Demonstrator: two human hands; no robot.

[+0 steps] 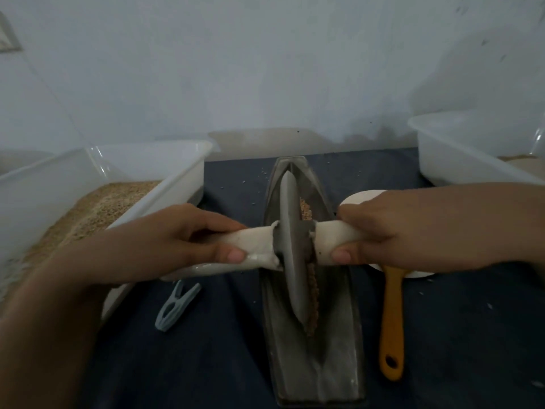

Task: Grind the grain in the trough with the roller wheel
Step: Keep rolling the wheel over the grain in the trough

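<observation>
A long grey metal trough [309, 361] lies lengthwise on the dark cloth in the middle. The grey roller wheel [290, 246] stands on edge in its groove. Brown grain [312, 290] shows in the groove to the right of the wheel, both beyond the axle and nearer to me. Cloth-wrapped handles stick out from both sides of the wheel. My left hand [188, 234] grips the left handle and my right hand [380, 231] grips the right one.
A clear tub [165, 160] with grain stands at the left; another clear tub [442, 149] is at the back right. A blue-grey clothes peg [174, 305] lies left of the trough. An orange-handled brush [390, 326] lies to its right, with a white dish [362, 196] under my right hand.
</observation>
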